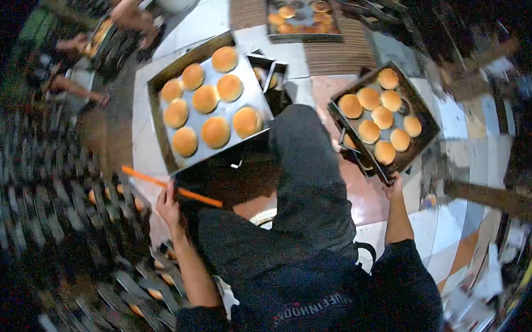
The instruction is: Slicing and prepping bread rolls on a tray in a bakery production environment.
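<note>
My left hand (169,208) is closed around a thin orange stick (196,196), just below the near corner of a large metal tray (180,143). Whether its fingers also touch that tray I cannot tell. Rows of round golden buns (216,132) lie on the tray's bare metal, which sits tilted to the left of my knee. To the right, my right hand (393,186) grips the near corner of a smaller, darker tray (418,137). Several round buns (382,118) are in it too. That tray rests at an angle on top of other trays.
Farther off, another tray of buns (304,38) stands on a brown striped surface (338,57). Dark racks (27,196) with buns fill the left side. At the upper left, another person's legs and arms (72,86) show, blurred. A wooden beam (490,199) juts in at the right.
</note>
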Demonstrator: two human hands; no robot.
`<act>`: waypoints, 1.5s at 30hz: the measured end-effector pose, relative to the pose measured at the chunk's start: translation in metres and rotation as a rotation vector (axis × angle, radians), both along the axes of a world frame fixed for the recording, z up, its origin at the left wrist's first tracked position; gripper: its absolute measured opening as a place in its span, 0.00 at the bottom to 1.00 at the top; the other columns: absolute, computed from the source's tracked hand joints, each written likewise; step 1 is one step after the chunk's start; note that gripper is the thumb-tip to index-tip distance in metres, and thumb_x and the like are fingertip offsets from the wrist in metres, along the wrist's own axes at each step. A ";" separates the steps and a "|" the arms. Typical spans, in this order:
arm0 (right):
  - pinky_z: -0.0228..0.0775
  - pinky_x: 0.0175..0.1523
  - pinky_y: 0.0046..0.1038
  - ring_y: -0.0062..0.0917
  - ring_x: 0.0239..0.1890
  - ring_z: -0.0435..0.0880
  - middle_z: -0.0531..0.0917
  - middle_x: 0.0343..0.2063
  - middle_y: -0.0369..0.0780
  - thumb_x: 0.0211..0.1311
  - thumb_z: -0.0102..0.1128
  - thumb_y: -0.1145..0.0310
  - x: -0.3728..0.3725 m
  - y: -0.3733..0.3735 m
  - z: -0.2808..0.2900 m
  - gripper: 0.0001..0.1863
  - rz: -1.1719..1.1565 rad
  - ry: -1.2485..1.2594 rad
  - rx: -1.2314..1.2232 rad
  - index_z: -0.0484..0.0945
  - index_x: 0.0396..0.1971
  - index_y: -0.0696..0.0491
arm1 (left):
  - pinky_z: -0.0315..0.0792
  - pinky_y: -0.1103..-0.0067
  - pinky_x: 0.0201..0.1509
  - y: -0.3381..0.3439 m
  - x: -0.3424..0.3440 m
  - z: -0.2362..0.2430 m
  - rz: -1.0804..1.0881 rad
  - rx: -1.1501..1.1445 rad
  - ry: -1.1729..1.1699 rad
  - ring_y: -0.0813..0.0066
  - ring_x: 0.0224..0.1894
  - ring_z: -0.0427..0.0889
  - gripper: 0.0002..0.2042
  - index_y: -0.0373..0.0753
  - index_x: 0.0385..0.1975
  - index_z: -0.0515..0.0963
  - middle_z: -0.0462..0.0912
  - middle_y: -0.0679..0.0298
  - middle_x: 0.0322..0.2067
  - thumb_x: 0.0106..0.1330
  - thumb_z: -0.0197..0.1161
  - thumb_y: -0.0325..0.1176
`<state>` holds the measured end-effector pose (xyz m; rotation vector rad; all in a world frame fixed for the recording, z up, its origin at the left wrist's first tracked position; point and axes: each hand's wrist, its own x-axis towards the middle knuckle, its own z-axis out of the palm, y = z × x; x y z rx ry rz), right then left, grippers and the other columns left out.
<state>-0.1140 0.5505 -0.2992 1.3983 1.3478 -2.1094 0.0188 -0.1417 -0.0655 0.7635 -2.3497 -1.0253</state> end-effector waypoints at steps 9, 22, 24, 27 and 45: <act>0.67 0.55 0.33 0.34 0.46 0.77 0.80 0.41 0.43 0.58 0.54 0.68 -0.078 -0.061 0.079 0.20 -0.022 0.582 0.979 0.71 0.49 0.60 | 0.68 0.88 0.39 0.085 -0.038 0.078 0.097 0.469 0.011 0.86 0.34 0.75 0.12 0.31 0.39 0.81 0.82 0.67 0.30 0.64 0.60 0.35; 0.62 0.26 0.23 0.17 0.20 0.70 0.72 0.16 0.33 0.66 0.50 0.65 -0.099 -0.371 0.291 0.12 1.236 0.945 0.302 0.74 0.33 0.58 | 0.68 0.81 0.45 0.152 -0.189 0.055 -0.206 0.808 0.284 0.79 0.39 0.75 0.17 0.31 0.45 0.76 0.80 0.62 0.34 0.70 0.48 0.40; 0.60 0.26 0.20 0.14 0.20 0.67 0.71 0.15 0.33 0.67 0.49 0.64 -0.104 -0.378 0.292 0.12 1.074 0.950 0.540 0.75 0.32 0.57 | 0.68 0.70 0.52 0.112 -0.198 0.001 -0.207 0.475 0.027 0.59 0.47 0.76 0.21 0.29 0.49 0.72 0.78 0.49 0.43 0.68 0.47 0.42; 0.57 0.23 0.18 0.13 0.18 0.65 0.68 0.14 0.30 0.67 0.48 0.65 -0.125 -0.377 0.293 0.11 0.896 0.807 0.104 0.76 0.33 0.56 | 0.66 0.66 0.55 0.109 -0.225 -0.041 -0.292 0.170 -0.362 0.47 0.51 0.73 0.23 0.28 0.51 0.69 0.74 0.40 0.47 0.65 0.49 0.43; 0.47 0.15 0.14 0.09 0.11 0.58 0.66 0.13 0.29 0.68 0.47 0.67 -0.148 -0.384 0.282 0.08 0.798 0.746 -0.044 0.75 0.36 0.53 | 0.66 0.61 0.51 0.107 -0.253 -0.108 -0.363 0.010 -0.557 0.41 0.46 0.74 0.22 0.30 0.39 0.75 0.77 0.39 0.40 0.64 0.43 0.45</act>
